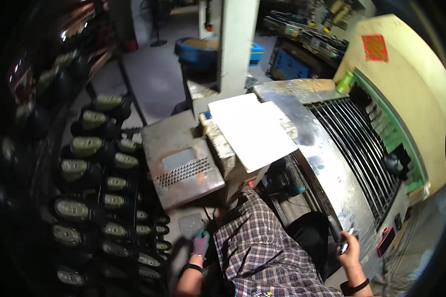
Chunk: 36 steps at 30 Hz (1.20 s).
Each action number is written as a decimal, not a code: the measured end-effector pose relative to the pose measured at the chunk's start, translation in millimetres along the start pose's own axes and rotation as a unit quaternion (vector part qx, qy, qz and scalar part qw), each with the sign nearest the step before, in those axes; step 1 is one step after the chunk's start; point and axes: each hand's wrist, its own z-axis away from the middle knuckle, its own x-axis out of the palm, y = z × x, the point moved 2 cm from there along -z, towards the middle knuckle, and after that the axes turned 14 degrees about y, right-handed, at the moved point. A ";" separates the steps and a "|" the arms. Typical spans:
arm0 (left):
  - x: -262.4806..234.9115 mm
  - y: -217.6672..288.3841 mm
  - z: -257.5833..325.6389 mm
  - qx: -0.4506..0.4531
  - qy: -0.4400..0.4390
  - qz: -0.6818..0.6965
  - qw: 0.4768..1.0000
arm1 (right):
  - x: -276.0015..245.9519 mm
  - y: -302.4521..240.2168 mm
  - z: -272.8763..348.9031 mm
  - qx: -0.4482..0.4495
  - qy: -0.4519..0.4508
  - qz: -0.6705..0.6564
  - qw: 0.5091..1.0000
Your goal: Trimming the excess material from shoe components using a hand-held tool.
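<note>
My left hand [200, 243], in a pink and teal glove, hangs low beside my checked apron [255, 232]. Its fingers are small and blurred, and nothing can be made out in them. A rack with rows of dark shoe-like pieces with pale oval faces [73, 210] stands to its left. My right hand [351, 251] is bare, its fingers closed around a small dark object [343, 247] with a pale tip, whose kind I cannot tell. That hand is by the near edge of a steel machine table [327, 158].
Dark parallel bars [357, 143] fill the machine opening, under a cream hood [406, 59]. A green bottle [345, 82] stands at its far corner. White sheets [252, 131] top a stack ahead, beside a perforated metal box [183, 166]. A red-edged phone [386, 241] lies at right. A pillar [237, 47] rises behind.
</note>
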 end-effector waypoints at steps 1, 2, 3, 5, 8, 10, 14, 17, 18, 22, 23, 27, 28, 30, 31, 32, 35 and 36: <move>11.1 18.5 -4.1 0.114 -0.020 -0.024 0.993 | -8.8 17.4 3.2 0.013 0.035 0.020 0.999; 19.4 86.6 27.3 0.271 -0.013 -0.056 0.961 | -19.2 36.1 12.3 0.036 0.073 0.049 0.995; 32.7 122.9 40.4 0.274 -0.035 -0.060 0.959 | -26.2 57.2 20.3 0.063 0.092 0.066 0.991; 54.0 148.7 46.0 0.297 -0.104 0.053 0.948 | -31.5 90.4 28.1 0.100 0.106 0.066 0.987; 95.5 265.0 128.8 0.369 -0.176 0.015 0.912 | -57.2 112.9 48.0 0.128 0.146 0.099 0.976; 128.5 323.2 185.6 0.414 -0.254 0.018 0.874 | -68.9 123.8 60.1 0.176 0.165 0.107 0.965; 234.6 350.6 214.7 0.504 -0.356 -0.052 0.785 | -75.4 149.0 81.9 0.205 0.215 0.124 0.947; 291.7 388.4 271.8 0.516 -0.386 -0.080 0.761 | -90.5 152.3 70.6 0.208 0.188 0.126 0.952; 314.0 395.5 283.1 0.548 -0.394 -0.087 0.733 | -90.8 158.2 70.9 0.206 0.178 0.119 0.955; 422.5 417.0 327.4 0.648 -0.407 -0.187 0.616 | -93.3 163.8 74.4 0.210 0.196 0.124 0.950; 451.4 419.6 341.1 0.678 -0.392 -0.202 0.588 | -94.3 164.9 76.9 0.206 0.200 0.124 0.950; 555.2 435.5 380.4 0.724 -0.375 -0.241 0.526 | -93.0 168.9 77.0 0.196 0.185 0.120 0.955; 582.6 437.1 387.0 0.736 -0.365 -0.247 0.514 | -96.8 168.3 76.3 0.213 0.146 0.123 0.958; 640.4 444.7 401.0 0.743 -0.367 -0.259 0.495 | -100.5 169.4 77.2 0.248 0.106 0.081 0.959; 673.8 444.2 409.2 0.763 -0.354 -0.260 0.475 | -96.0 173.9 83.7 0.256 0.126 0.031 0.958; 707.0 444.7 416.3 0.781 -0.339 -0.261 0.454 | -91.3 174.1 92.3 0.265 0.093 0.017 0.960; 790.9 450.2 437.7 0.826 -0.308 -0.228 0.413 | -89.8 179.7 102.6 0.266 0.029 -0.024 0.963; 812.0 451.0 446.6 0.841 -0.295 -0.210 0.402 | -100.9 178.7 99.5 0.271 -0.050 -0.025 0.961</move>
